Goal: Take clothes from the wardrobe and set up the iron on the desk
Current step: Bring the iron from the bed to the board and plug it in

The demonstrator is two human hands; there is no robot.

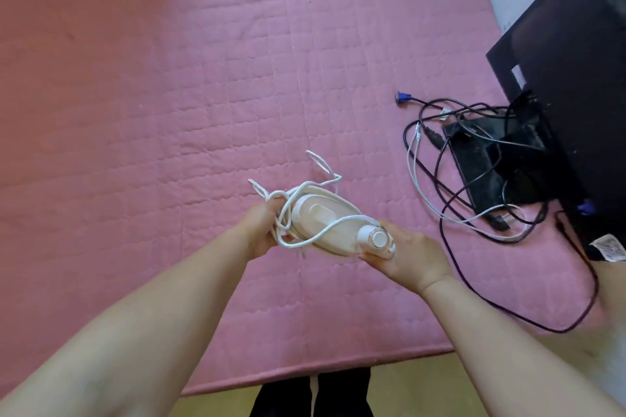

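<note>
Fingers (372, 259) of right hand (411, 259) clasp iron (330, 225); left hand (262, 228) grips its cord (288, 196).

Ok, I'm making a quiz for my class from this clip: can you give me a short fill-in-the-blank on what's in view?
1. Both hands hold a white ____ above the quilted cover.
2. The left hand grips loops of its white ____.
3. The quilted cover is ____ in colour.
4. Beside the monitor lies a tangle of ____.

Missing words: iron; cord; pink; cables
</note>
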